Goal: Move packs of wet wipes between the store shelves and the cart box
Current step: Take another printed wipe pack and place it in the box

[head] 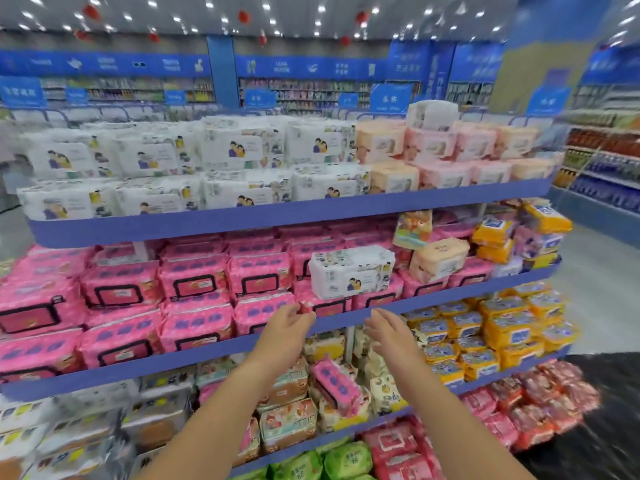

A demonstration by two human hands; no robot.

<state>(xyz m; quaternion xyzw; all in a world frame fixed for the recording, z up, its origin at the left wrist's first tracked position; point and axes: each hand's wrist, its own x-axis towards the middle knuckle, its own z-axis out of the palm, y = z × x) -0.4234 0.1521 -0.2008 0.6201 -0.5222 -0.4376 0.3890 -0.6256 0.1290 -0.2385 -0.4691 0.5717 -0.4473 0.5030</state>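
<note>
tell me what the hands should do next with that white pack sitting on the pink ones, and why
Probably raise both hands a little and close them on the ends of the white pack. The left hand and right hand are open just below it, seemingly holding nothing, and it lies alone on top of the pink packs, so it looks like the target.

Much lost to blur, edges and distance

Print on the white pack (351,273) and the pink packs (194,285) is smeared beyond reading, as are the far aisle signs (388,98). Both forearms (221,410) run off the bottom edge. Whether the left hand (287,323) touches the pink packs is unclear. A dark shape (602,410), cut by the right edge, is unidentifiable.
</note>
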